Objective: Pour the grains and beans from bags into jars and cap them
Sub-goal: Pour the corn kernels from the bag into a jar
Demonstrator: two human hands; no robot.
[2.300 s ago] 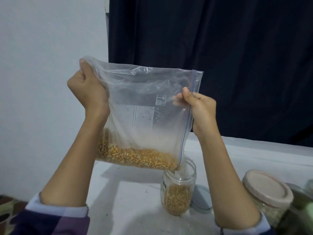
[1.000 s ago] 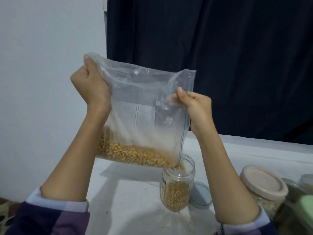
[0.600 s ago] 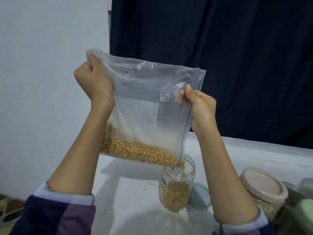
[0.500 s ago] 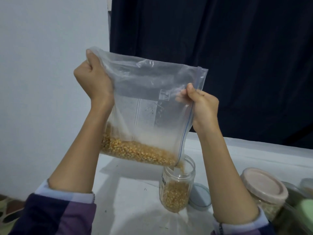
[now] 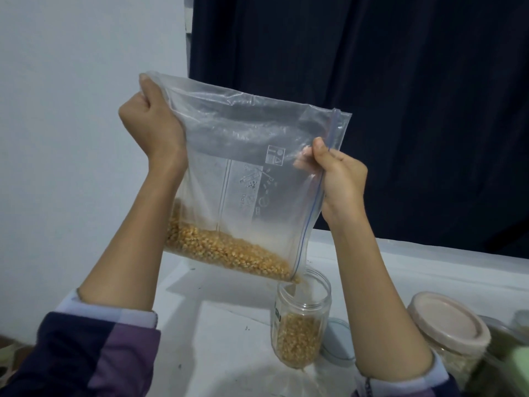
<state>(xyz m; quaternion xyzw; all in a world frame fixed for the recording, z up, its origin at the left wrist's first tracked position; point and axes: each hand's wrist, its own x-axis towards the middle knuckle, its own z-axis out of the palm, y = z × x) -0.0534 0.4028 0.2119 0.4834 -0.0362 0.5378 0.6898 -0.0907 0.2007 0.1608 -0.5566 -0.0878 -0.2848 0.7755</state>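
The left hand [image 5: 150, 130] is gripping the upper closed corner of a clear zip bag [image 5: 252, 181], fingers curled tight around the bunched plastic, while the right hand [image 5: 339, 179] is pinching the bag's zip edge between thumb and fingers partway down. Both are holding the bag tilted above the white table [image 5: 223, 353], its lowest corner hanging just over the mouth of an open glass jar [image 5: 302, 319] that is standing toward the table's near right side. Yellow corn kernels [image 5: 226, 250] are lying along the bag's lower edge and sliding toward that corner; the jar is looking roughly half full.

A loose lid [image 5: 339, 339] is lying flat on the table just beside the jar, on its right. Further right, near the table's right edge, a capped jar [image 5: 446, 336] with a pale lid is standing.

The risks here are looking plain enough. The opening at the corner is sitting close to the jar's near rim, so a small drift of either hand could be sending kernels onto the table. Raising the left hand too quickly could be releasing the whole mass at once, overshooting the narrow mouth. The soft plastic could also be folding and blocking the flow, then letting go in a burst. The jar is standing unheld, so a brush from the bag or the right forearm could be tipping it
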